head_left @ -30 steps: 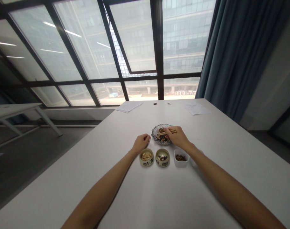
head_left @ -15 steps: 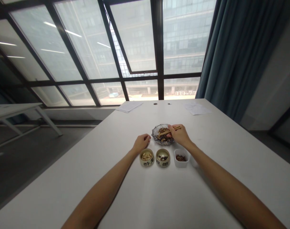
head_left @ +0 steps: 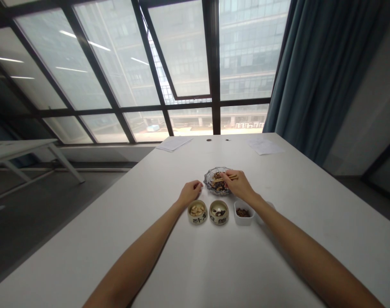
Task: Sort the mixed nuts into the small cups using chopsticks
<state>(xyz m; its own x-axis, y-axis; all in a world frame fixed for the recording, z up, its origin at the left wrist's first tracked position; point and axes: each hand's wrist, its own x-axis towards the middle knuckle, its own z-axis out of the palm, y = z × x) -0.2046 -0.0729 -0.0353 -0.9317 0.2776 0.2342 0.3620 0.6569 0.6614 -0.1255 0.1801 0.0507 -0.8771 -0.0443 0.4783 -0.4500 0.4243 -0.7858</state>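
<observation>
My right hand (head_left: pixel 240 185) grips a pair of wooden chopsticks (head_left: pixel 225 178), whose tips reach into a glass dish (head_left: pixel 208 179) of mixed dark and light pieces. My left hand (head_left: pixel 190 191) rests curled in a loose fist on the white table (head_left: pixel 195 256), just left of the dish, with nothing visible in it. In a row in front of the hands stand a round bowl of pale nuts (head_left: pixel 197 212), a second round bowl with a few dark pieces (head_left: pixel 218 212) and a small white square cup of brown pieces (head_left: pixel 243 212).
Sheets of paper lie at the table's far left (head_left: pixel 173 143) and far right (head_left: pixel 264 146) corners. Two small dark spots (head_left: pixel 209 140) sit near the far edge. Large windows stand beyond, a teal curtain (head_left: pixel 313 72) hangs on the right, and another table (head_left: pixel 18 147) stands at left.
My right hand drew back toward me and lowered the chopsticks deeper into the glass dish. My left hand stayed put.
</observation>
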